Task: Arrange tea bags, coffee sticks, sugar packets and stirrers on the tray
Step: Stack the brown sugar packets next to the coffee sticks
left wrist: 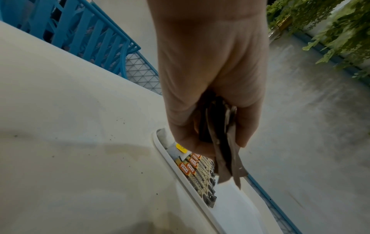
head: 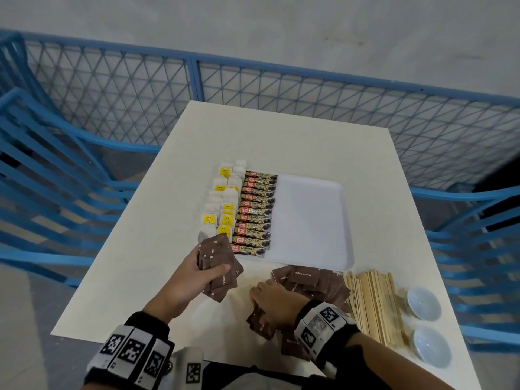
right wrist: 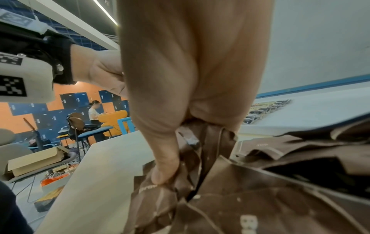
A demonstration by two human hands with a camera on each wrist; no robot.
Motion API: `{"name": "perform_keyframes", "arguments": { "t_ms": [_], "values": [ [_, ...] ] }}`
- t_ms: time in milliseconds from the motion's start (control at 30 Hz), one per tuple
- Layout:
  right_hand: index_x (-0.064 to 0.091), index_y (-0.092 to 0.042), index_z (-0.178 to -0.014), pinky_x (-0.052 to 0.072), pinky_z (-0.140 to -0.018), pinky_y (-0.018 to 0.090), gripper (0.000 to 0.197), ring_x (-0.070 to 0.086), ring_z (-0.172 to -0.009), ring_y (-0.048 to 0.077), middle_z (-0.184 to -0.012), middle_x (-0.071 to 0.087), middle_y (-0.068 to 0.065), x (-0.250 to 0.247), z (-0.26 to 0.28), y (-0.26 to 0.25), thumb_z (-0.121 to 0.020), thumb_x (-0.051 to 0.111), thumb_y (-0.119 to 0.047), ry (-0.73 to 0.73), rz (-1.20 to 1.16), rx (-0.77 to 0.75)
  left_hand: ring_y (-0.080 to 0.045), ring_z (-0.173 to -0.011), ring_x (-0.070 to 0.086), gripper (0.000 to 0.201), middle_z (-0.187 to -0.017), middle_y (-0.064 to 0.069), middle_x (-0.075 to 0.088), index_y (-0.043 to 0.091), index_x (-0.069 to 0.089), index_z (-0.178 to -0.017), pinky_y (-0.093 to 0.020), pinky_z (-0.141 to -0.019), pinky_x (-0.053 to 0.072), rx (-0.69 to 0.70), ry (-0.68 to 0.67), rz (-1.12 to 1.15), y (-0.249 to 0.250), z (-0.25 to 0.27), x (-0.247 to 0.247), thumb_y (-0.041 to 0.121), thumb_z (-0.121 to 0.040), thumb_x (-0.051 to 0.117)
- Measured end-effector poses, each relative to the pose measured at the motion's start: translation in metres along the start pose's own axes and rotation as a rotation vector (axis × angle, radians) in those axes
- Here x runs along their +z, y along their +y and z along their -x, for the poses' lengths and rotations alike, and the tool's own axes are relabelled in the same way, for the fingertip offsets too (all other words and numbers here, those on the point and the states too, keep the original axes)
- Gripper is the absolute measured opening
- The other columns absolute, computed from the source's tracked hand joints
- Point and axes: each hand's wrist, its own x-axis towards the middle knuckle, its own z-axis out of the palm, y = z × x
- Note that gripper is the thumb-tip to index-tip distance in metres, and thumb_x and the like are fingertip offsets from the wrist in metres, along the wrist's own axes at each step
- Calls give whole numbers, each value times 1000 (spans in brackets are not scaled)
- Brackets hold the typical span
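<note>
**Brown sugar packets being gathered**

Brown packets are being collected for loading. The left hand [head: 194, 273] is clamping a stack [head: 218, 266] just short of the tray [head: 309, 215]. The right hand [head: 277, 301] is pinching more from the bench [head: 168, 277] pile [head: 312, 282], likely to build one bundle. Tea bags [head: 222, 198] and coffee sticks [head: 256, 212] are filling the tray's left; stirrers [head: 374, 302] are waiting.

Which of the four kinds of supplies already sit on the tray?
Only the tea bags and coffee sticks, lined along the tray's left side. The brown sugar packets and wooden stirrers remain off it.
</note>
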Motion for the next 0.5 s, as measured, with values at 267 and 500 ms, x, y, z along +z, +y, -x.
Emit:
{"name": "perform_keyframes", "arguments": {
  "t_ms": [267,500],
  "values": [
    [48,-19,-104,46,-86,27,23,53,-97,16,-109,54,5,-14,9,11,-86,62,-17,292,-653,69,-15,-80,68,75,-87,-3,71,4,52,-121,-24,-61,52,8,-61,51,-7,-7,-11,24,-52,75],
    [48,-10,-107,52,-68,24,17,59,-78,13,-91,59,4,-43,21,3,-92,54,-6,406,-1489,-14,-21,-77,68,34,-92,-16,68,-1,55,-109,-30,-63,55,-19,-190,110,-1,-12,-3,3,-78,67]
  ]
}}
